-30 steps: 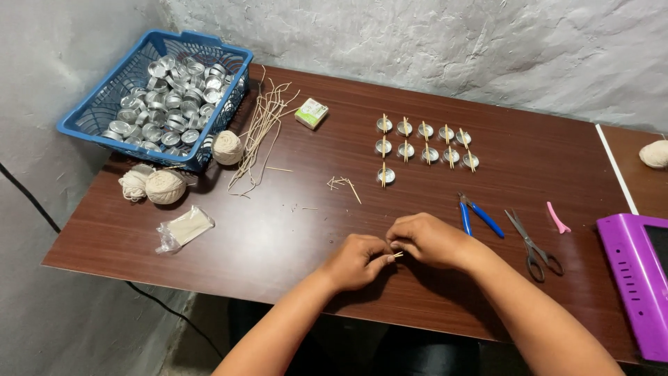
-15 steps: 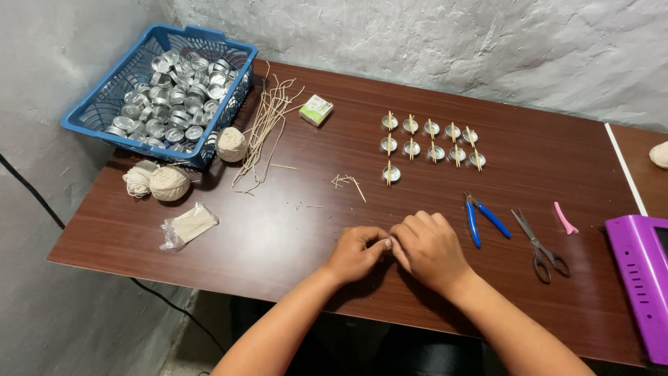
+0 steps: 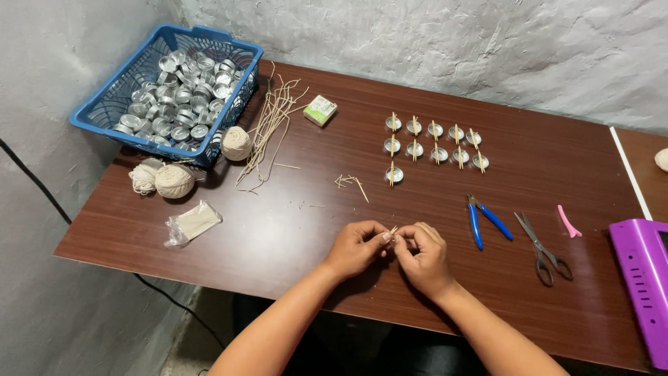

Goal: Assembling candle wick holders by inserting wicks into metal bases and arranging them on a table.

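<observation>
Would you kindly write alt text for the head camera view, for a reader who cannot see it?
Two hands, left hand and right hand, pinch a short wick piece together over a dark wooden table. Behind them stand rows of small metal cups with wicks, with blue-handled pliers and scissors to the right and a blue basket of metal cups far left.

Reddish-brown wood-grain surface [image 3: 557,160]; blue basket [image 3: 104,118] of silver cups [image 3: 174,104]; cream string balls [image 3: 174,181]; blue-handled pliers [image 3: 487,219]; pink clip [image 3: 568,221]; purple box [image 3: 643,278].
</observation>
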